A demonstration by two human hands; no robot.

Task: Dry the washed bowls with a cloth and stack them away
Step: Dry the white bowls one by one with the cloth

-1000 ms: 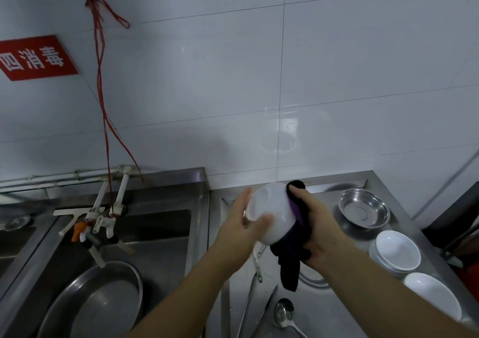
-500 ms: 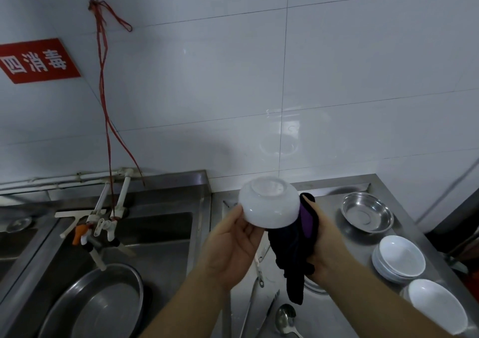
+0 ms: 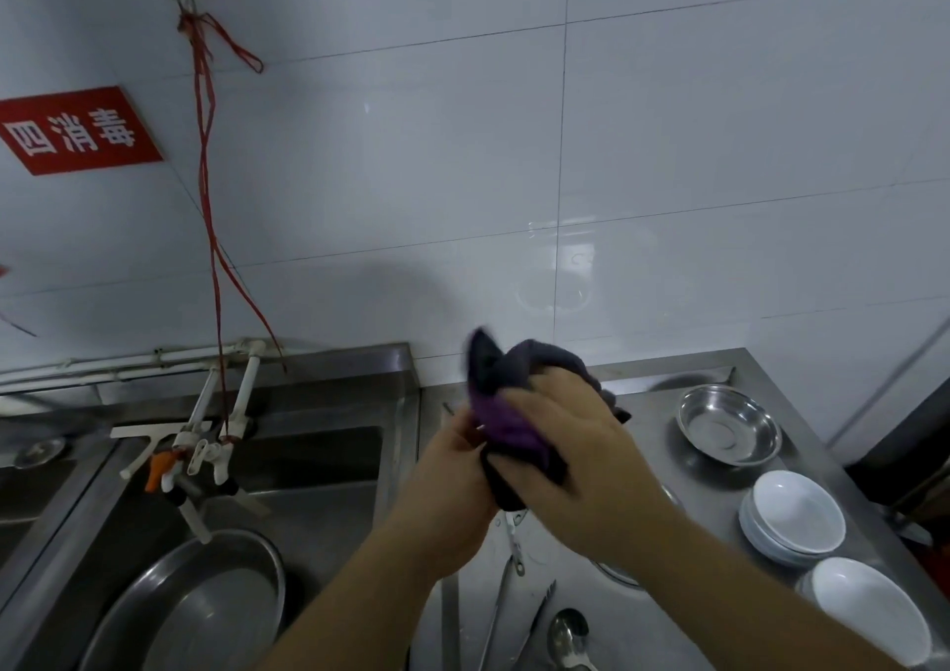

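Head view: my right hand (image 3: 576, 444) is on top, fingers curled over the dark purple cloth (image 3: 514, 408) and pressing it down. My left hand (image 3: 452, 470) is under and to the left, cupped up against the same bundle. The bowl I'm drying is fully covered by cloth and hands, so I can't see it; can't tell what the left fingers actually grip. The bundle is held up in the air above the bench (image 3: 642, 614), in front of the tiled wall (image 3: 668, 156).

Right of my right hand: an empty steel dish (image 3: 727, 423) near the wall. Nearer me, a stack of white bowls (image 3: 791, 516), upright. Just beside that, closer still, another white bowl (image 3: 869, 609) sits on more white ones.

Below my hands on the bench: tongs (image 3: 506, 593) and a metal spoon (image 3: 568, 637).

Left of my left hand: the sink (image 3: 318, 470) with a big steel basin (image 3: 195, 603) in it, white taps (image 3: 205, 444) above. Red string (image 3: 205, 166) hangs from a wall hook down to the taps. A red sign (image 3: 77, 130) is on the wall, far left.
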